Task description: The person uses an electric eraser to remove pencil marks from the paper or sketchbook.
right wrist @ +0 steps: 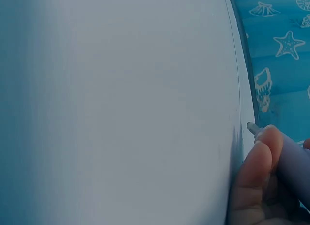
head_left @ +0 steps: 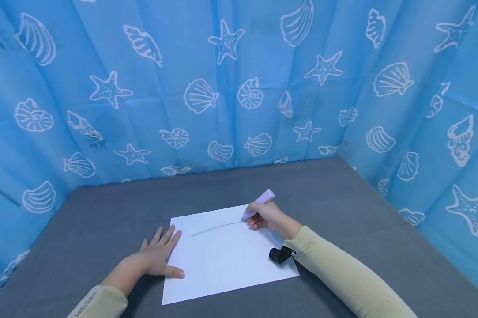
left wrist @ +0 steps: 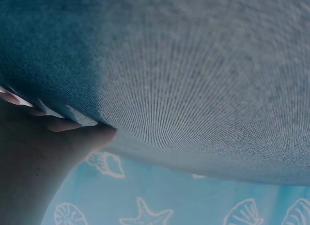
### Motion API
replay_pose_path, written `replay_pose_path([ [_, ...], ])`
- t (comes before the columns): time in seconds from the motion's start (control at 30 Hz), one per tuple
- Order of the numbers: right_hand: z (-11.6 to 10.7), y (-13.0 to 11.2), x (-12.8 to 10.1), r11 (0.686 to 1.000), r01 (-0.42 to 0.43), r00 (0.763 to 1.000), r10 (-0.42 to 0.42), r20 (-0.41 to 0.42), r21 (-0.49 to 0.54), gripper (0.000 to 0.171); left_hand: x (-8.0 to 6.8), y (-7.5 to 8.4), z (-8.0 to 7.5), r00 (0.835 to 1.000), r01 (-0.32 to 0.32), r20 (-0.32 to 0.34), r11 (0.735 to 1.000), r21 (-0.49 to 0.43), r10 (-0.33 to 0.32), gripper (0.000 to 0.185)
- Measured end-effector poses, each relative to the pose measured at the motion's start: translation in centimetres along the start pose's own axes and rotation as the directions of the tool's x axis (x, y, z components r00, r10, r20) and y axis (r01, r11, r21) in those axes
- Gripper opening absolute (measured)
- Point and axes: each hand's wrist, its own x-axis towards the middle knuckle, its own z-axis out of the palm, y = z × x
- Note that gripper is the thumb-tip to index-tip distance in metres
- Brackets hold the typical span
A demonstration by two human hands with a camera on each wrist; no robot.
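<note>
A sheet of white paper (head_left: 227, 260) lies slightly turned on the grey table, with one thin dark curved line (head_left: 216, 227) across its upper part. My right hand (head_left: 267, 217) grips a thick lilac pen (head_left: 265, 197), its tip at the right end of that line. In the right wrist view, thumb and finger pinch the pen (right wrist: 290, 159) near its tip, and the line runs up along the paper (right wrist: 145, 108). My left hand (head_left: 159, 255) rests with spread fingers at the sheet's left edge, thumb on the paper and fingertips at its border.
Grey cloth covers the table (head_left: 326, 190). A blue curtain (head_left: 175, 88) with white shells and starfish hangs behind and along both sides. A small black device (head_left: 280, 255) sits under my right wrist, over the paper's right side.
</note>
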Motion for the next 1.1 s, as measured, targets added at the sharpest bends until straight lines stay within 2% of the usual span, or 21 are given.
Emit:
replay_pose_path([
  [0.17, -0.5, 0.1, -0.3, 1.0, -0.015, 1.0, 0.015, -0.021, 0.009, 0.025, 0.5, -0.1, 0.2, 1.0, -0.004, 0.015, 1.0, -0.015, 0.004, 0.125],
  [0.43, -0.5, -0.1, -0.3, 0.999, -0.004, 1.0, 0.003, -0.019, -0.049, 0.022, 0.3, 0.4, -0.1, 1.0, 0.0, -0.002, 1.0, 0.01, 0.0, 0.119],
  [0.57, -0.3, -0.1, -0.2, 0.998, 0.011, 1.0, -0.013, -0.022, -0.067, 0.018, 0.2, 0.3, -0.1, 1.0, 0.007, 0.005, 1.0, 0.0, -0.007, 0.12],
  [0.77, 0.1, -0.1, 0.0, 0.996, 0.02, 0.999, -0.022, -0.026, -0.087, 0.02, 0.2, -0.2, 0.1, 1.0, 0.01, -0.005, 1.0, -0.012, -0.01, 0.122],
  [0.87, 0.3, 0.0, 0.1, 0.997, 0.02, 1.0, -0.022, -0.023, -0.072, 0.021, 0.1, -0.2, 0.0, 1.0, 0.007, -0.004, 1.0, -0.014, -0.008, 0.12],
  [1.1, -0.1, -0.2, 0.0, 1.0, -0.004, 1.0, 0.005, 0.027, -0.024, 0.024, 1.0, -1.0, 0.8, 1.0, 0.014, -0.021, 1.0, -0.019, -0.014, 0.125],
])
